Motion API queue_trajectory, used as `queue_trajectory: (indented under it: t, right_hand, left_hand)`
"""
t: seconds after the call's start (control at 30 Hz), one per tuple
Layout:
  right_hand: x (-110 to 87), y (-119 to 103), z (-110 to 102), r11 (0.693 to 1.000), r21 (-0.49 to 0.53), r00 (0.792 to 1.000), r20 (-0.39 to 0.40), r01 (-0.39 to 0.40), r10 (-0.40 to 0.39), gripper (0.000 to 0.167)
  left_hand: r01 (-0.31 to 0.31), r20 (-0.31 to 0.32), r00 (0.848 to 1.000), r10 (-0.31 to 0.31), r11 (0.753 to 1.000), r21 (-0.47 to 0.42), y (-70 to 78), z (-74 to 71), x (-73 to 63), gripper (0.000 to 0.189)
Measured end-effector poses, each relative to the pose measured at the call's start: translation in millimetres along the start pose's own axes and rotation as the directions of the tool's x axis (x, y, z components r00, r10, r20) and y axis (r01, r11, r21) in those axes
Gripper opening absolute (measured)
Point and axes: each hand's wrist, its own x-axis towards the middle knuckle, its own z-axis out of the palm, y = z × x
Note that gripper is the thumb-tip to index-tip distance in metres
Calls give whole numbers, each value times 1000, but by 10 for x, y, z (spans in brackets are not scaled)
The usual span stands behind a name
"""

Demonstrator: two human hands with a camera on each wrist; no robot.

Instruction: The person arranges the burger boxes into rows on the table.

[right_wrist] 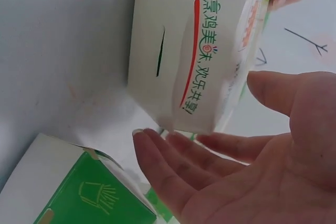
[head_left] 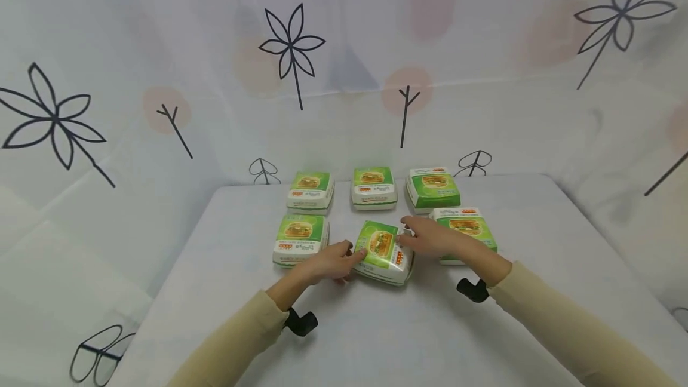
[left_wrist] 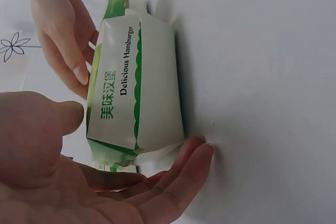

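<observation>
Head view: six green-and-white burger boxes on a white table (head_left: 376, 345), two rows of three. Middle box (head_left: 379, 247) of the near row lies between both hands, turned askew of its neighbours, white label strip to the right. Cannot tell whether its base sits fully on the table.

Left hand (head_left: 333, 261) at the box's left end: grip wide, fingers extended low alongside, thumb by the top edge; not closed round it. Right hand (head_left: 428, 236) at the right end: grip likewise wide, fingers loosely bent at the side, thumb near the top edge. Firmness of contact cannot be told.

Near-left box (head_left: 299, 237) just beyond the left hand; near-right box (head_left: 473, 232) partly behind the right forearm. Back row: left box (head_left: 310, 191), centre box (head_left: 374, 189), right box (head_left: 434, 189), set apart from one another.

Left wrist view: "Delicious Hamburger" printed on one side wall. Right wrist view: red stripe with Chinese characters on another. Beige sleeves (head_left: 236, 339); pale backdrop (head_left: 344, 130) with line-drawn leaves.
</observation>
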Motion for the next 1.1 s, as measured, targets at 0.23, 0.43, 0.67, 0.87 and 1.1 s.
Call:
queue_trajectory:
  t: [0.23, 0.43, 0.67, 0.87, 1.1]
  right_hand:
    - [-35, 32, 33, 1000, -14, 999, 38, -24, 24, 56]
    - [-85, -28, 53, 999, 13, 998, 60, -38, 37, 53]
    - [-36, 3, 1, 998, 15, 997, 39, -66, 65, 58]
    - [-45, 46, 41, 997, 1, 996, 44, -75, 75, 56]
    - [-105, -14, 109, 996, 27, 995, 47, -86, 85, 53]
  left_hand:
    - [-34, -19, 999, 34, 999, 22, 23, -11, 88, 43]
    - [-6, -66, 998, 4, 1000, -28, 2, -35, 178, 45]
    - [-16, -60, 998, 10, 996, -89, 1, 27, 154, 62]
    - [-29, -54, 998, 25, 997, -78, 16, 28, 187, 56]
    - [-41, -87, 995, 39, 999, -27, 13, -14, 277, 62]
